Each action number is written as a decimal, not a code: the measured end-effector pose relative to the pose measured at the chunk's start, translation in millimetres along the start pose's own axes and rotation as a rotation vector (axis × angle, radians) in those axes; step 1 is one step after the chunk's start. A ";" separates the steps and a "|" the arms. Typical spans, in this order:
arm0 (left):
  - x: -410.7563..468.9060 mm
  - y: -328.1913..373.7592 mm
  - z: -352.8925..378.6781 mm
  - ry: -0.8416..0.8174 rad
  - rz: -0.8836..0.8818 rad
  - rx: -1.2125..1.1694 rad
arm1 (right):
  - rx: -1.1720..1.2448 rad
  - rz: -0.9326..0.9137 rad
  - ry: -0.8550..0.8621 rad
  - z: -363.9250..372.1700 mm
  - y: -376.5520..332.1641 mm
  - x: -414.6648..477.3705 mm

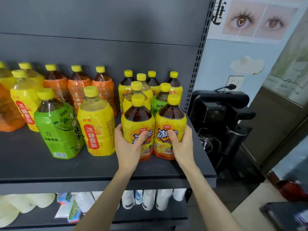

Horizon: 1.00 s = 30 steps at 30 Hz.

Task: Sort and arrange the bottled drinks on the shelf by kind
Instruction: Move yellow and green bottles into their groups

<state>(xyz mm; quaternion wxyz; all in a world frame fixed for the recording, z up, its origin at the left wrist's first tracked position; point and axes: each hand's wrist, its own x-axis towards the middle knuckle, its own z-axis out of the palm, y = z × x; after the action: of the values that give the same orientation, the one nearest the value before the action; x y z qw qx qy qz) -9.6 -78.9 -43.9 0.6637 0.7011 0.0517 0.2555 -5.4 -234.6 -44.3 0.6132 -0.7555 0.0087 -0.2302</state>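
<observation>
Grouping iced teas: left hand (129,147) curled round one bottle (138,124), right hand (180,145) round its twin (170,121). Next, likely sliding both upright toward matching bottles (126,88) beyond the hands.

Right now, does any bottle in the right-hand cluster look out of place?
Yes. A green-labelled plastic bottle stands among the yellow-labelled dark-tea bottles, behind the front pair; a clear-liquid yellow-labelled bottle beside it is also mixed in.
</observation>
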 end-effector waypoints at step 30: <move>63.1 90.4 18.3 -0.136 0.457 0.363 | 0.158 0.005 -0.349 -7.2 -73.5 131.8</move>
<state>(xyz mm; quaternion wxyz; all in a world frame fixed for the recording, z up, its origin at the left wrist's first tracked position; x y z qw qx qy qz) 28.6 -79.8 61.1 0.4546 0.8173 -0.1072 0.3375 90.0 -262.0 69.5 0.6634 -0.7336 -0.1139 -0.0942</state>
